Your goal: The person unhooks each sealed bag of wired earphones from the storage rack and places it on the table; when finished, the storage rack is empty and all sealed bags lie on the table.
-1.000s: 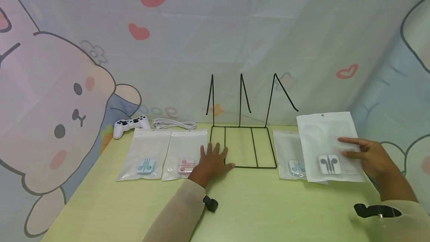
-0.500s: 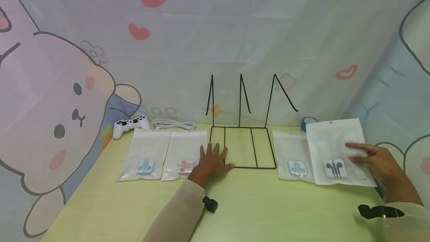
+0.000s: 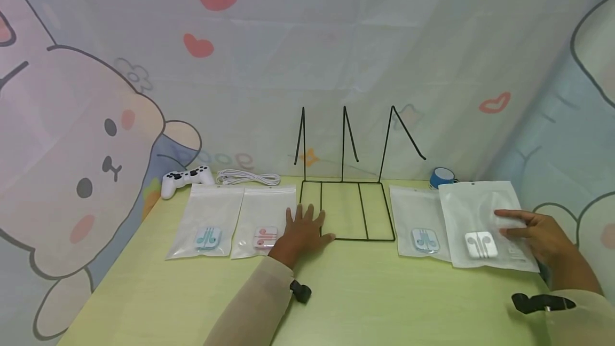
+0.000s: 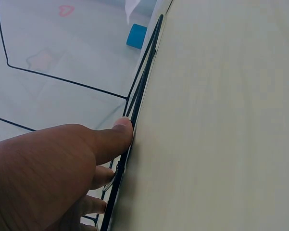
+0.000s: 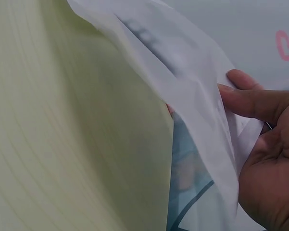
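My right hand (image 3: 548, 239) pinches the right edge of a white zip bag (image 3: 473, 204) holding a white earphone case (image 3: 481, 244). In the right wrist view, thumb and fingers grip the bag (image 5: 197, 91), whose lower edge stands off the table. It slightly overlaps another earphone bag (image 3: 415, 208) with a light-blue case. My left hand (image 3: 301, 236) rests with fingers spread on the left front corner of a black wire rack (image 3: 364, 212); its thumb touches the front bar in the left wrist view. Three bent hooks rise at the rack's back.
Two more earphone bags lie left of the rack, one with a blue case (image 3: 209, 238), one with a pink case (image 3: 265, 237). Behind them sit a white game controller (image 3: 187, 178) and a coiled white cable (image 3: 247, 177). A blue cup (image 3: 442, 176) stands at the back right.
My right hand has moved the white-case bag rightward and lowered it towards the table, uncovering the blue cup and more of the light-blue-case bag. The left hand stays put.
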### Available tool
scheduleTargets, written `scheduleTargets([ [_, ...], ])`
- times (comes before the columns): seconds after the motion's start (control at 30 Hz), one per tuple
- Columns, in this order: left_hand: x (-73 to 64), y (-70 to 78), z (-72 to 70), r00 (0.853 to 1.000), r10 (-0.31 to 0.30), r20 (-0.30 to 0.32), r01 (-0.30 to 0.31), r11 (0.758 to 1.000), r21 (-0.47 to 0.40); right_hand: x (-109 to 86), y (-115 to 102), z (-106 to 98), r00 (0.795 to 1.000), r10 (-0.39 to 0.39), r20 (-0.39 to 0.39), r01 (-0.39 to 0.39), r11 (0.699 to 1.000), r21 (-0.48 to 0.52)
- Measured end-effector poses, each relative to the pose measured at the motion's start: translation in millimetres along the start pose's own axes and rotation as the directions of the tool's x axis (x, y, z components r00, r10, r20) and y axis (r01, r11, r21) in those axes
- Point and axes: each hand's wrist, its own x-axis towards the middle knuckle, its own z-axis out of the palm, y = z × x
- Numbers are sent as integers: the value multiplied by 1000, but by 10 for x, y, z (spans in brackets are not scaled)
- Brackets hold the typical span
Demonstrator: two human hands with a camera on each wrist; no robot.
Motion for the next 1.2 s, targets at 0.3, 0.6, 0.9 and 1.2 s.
scheduleTargets([
  [0.3, 10, -14, 5, 1000, -9, 2, 9, 1000, 8, 102, 102, -72, 1000, 21, 13, -17, 954, -299],
  [0.6, 15, -5, 9, 1000, -3, 1, 3, 1000, 14, 111, 132, 10, 999, 36, -38, -46, 952, -304],
  [0.9, 11, 0, 7, 1000, 2, -8, -1, 1000, 15, 161, 167, 73, 998, 6, -66, -26, 949, -315],
  [1.2, 37, -6, 39, 1000, -14, -2, 14, 999, 30, 154, 97, 110, 998, 0, -66, -19, 956, -292],
])
